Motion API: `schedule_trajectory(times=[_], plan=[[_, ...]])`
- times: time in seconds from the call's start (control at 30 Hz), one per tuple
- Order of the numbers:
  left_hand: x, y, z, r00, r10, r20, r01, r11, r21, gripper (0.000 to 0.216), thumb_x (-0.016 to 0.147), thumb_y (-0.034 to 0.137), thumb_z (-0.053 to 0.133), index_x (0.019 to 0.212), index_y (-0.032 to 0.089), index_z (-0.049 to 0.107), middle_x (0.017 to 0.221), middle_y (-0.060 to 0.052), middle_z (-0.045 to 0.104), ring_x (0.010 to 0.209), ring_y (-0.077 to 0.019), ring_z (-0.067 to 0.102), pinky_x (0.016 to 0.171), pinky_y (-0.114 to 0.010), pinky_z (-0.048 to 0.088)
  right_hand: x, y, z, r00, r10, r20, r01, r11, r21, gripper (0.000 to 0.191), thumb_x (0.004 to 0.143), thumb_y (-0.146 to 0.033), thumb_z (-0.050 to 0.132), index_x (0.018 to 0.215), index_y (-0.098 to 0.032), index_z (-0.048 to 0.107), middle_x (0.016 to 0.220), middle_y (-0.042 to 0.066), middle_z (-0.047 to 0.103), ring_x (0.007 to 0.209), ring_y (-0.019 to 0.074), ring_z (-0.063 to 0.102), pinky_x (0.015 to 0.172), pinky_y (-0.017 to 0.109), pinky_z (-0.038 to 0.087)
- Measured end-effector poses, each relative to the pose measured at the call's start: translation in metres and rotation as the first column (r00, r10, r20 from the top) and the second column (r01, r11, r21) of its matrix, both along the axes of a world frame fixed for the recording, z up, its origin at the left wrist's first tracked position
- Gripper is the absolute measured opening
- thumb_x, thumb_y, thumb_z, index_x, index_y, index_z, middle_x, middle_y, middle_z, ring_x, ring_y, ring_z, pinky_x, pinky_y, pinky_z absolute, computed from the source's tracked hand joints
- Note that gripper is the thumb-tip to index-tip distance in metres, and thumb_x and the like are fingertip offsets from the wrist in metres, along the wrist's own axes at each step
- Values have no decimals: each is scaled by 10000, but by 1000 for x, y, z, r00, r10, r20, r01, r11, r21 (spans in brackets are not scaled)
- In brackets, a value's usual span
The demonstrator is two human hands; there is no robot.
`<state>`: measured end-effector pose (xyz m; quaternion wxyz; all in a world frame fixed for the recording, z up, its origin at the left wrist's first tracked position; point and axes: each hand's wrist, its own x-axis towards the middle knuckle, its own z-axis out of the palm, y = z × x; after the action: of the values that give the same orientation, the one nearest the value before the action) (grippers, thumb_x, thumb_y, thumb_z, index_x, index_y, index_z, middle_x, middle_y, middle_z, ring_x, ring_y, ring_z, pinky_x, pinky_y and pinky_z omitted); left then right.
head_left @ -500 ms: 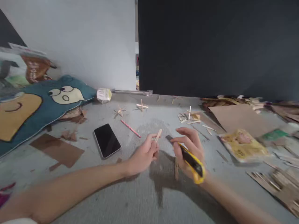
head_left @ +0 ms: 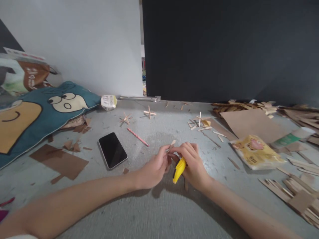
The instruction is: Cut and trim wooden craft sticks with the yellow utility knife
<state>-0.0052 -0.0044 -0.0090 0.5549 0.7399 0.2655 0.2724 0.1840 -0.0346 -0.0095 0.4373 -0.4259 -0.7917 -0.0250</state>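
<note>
Between the fingers of my left hand (head_left: 153,167) is a small wooden stick (head_left: 172,143), its pale rounded end poking up past the fingertips. My right hand (head_left: 195,166) is closed around a yellow and black utility knife (head_left: 179,170), whose handle end points down toward me. Both hands meet at the stick, fingertips touching or nearly so. The knife's blade is hidden behind my fingers. Another thin wooden piece (head_left: 186,184) lies on the table below my right hand.
A phone (head_left: 113,151) and a pink striped stick (head_left: 137,136) lie left of my hands. Small crossed-stick pieces (head_left: 149,113) stand farther back. On the right are a yellow packet (head_left: 256,151), a cardboard sheet (head_left: 249,123) and a glue stick (head_left: 292,137). A blue cushion (head_left: 92,97) borders the left.
My right hand has moved left to meet my left hand, turning the knife so its handle now points down toward me. The stick stays in my left hand.
</note>
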Motion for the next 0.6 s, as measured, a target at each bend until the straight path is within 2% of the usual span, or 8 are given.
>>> schedule_trajectory(times=[0.17, 0.33, 0.43, 0.5, 0.6], plan=[[-2, 1, -3, 1000, -17, 9, 17, 998, 64, 494, 1099, 382, 350, 1559, 203, 325, 904, -53, 619, 675, -155, 520, 635, -306, 453, 0, -3, 0, 1000, -5, 28, 6, 999, -34, 166, 1043, -128, 479, 1088, -233, 599, 843, 20, 622, 806, 217, 563, 798, 363, 342], [-2, 2, -3, 999, -47, 20, 45, 996, 71, 493, 1079, 310, 409, 1552, 211, 313, 1090, -121, 677, 927, -222, 656, 795, -368, 533, -1, -4, 0, 998, 9, 60, -3, 995, -96, 142, 1031, -129, 439, 1054, -228, 538, 857, 33, 608, 810, 234, 554, 794, 373, 350], [-2, 2, -2, 999, -45, 12, 44, 997, 61, 452, 1090, 313, 379, 1530, 216, 338, 1144, -138, 675, 956, -223, 659, 814, -375, 531, -2, -4, 0, 998, 17, 61, -10, 993, -119, 126, 1028, -123, 434, 1034, -221, 514, 869, 41, 606, 821, 237, 542, 792, 369, 350], [-1, 1, -1, 999, -32, 29, 31, 999, 34, 429, 1089, 353, 402, 1494, 213, 392, 1110, -129, 672, 912, -215, 647, 790, -366, 526, -3, -3, -1, 998, 18, 60, -10, 992, -130, 118, 1029, -125, 433, 1030, -219, 505, 877, 44, 605, 827, 238, 540, 794, 368, 352], [2, -2, 2, 996, 13, 91, -4, 995, -96, 436, 1078, 460, 429, 1428, 204, 468, 890, -50, 613, 754, -176, 579, 692, -323, 494, -4, -1, -1, 999, 14, 45, -8, 991, -133, 112, 1033, -129, 436, 1010, -221, 496, 891, 46, 616, 840, 235, 553, 797, 365, 357]])
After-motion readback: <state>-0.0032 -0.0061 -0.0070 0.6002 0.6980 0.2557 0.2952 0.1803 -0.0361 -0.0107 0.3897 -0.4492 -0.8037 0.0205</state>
